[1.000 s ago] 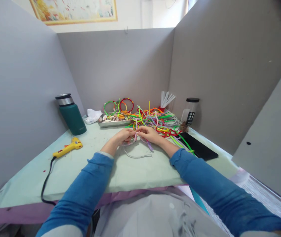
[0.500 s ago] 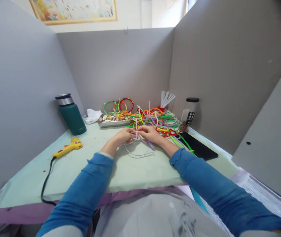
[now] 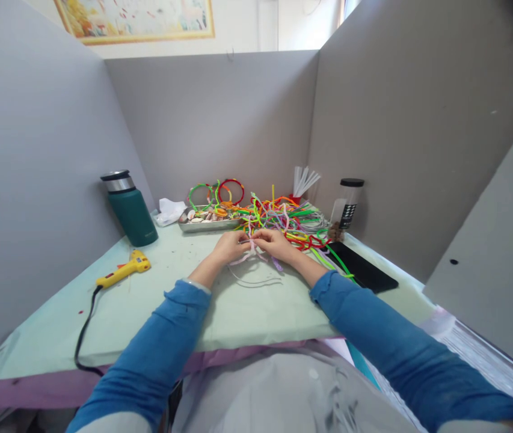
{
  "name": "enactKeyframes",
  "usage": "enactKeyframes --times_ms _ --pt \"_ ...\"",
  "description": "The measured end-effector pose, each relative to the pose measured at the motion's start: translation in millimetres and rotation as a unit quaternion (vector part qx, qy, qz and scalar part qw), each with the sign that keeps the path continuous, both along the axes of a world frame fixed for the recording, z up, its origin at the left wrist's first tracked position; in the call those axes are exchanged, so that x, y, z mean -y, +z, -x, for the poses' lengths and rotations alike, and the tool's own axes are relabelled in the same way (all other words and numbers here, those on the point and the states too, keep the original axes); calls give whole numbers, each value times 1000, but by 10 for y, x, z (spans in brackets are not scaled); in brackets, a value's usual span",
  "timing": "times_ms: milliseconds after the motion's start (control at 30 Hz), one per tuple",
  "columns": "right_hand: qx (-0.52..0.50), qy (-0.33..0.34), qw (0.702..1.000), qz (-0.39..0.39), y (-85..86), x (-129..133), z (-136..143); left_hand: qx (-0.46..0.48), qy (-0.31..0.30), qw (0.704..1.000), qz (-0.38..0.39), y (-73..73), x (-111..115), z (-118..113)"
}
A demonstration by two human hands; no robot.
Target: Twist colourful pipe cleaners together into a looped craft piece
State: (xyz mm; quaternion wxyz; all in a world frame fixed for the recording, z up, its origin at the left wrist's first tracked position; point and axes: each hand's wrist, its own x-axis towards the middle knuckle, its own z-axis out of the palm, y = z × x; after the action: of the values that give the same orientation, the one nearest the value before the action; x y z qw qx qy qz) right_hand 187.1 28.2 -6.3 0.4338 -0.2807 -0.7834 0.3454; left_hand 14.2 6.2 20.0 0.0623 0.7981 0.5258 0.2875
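Observation:
Both my hands meet over the middle of the table. My left hand [image 3: 231, 246] and my right hand [image 3: 275, 244] pinch a pale pink pipe cleaner [image 3: 251, 245] between their fingertips. Its strands stand up above the fingers and spread out below them. Exactly where each fingertip grips is too small to make out. A purple piece [image 3: 276, 263] sticks out beneath my right hand. Thin grey wires [image 3: 256, 284] curve over the tabletop just in front of my hands.
Behind my hands lies a heap of coloured pipe cleaners [image 3: 283, 216]. A metal tray [image 3: 208, 226] holds shells, with coloured rings behind it. To the left are a green bottle [image 3: 133, 216] and a yellow glue gun [image 3: 123, 270]. A black phone-like slab [image 3: 364, 267] and a clear jar [image 3: 347, 204] sit right.
My left hand has shifted slightly to the right, closer to my right hand, and its fingers have moved on the pink strands. My right hand stays almost where it was.

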Motion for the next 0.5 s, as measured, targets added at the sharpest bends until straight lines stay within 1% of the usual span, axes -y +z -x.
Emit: enactKeyframes --times_ms 100,233,367,500 --pt "1 0 1000 0 1 -1 -4 15 7 1000 -2 25 18 -14" --pt "4 2 1000 0 2 2 -2 45 10 998 33 72 62 -27" --pt "11 2 1000 -7 1 0 -2 121 4 988 93 81 82 -13" --pt "17 2 1000 -19 17 17 -5 209 -15 962 175 49 51 17"
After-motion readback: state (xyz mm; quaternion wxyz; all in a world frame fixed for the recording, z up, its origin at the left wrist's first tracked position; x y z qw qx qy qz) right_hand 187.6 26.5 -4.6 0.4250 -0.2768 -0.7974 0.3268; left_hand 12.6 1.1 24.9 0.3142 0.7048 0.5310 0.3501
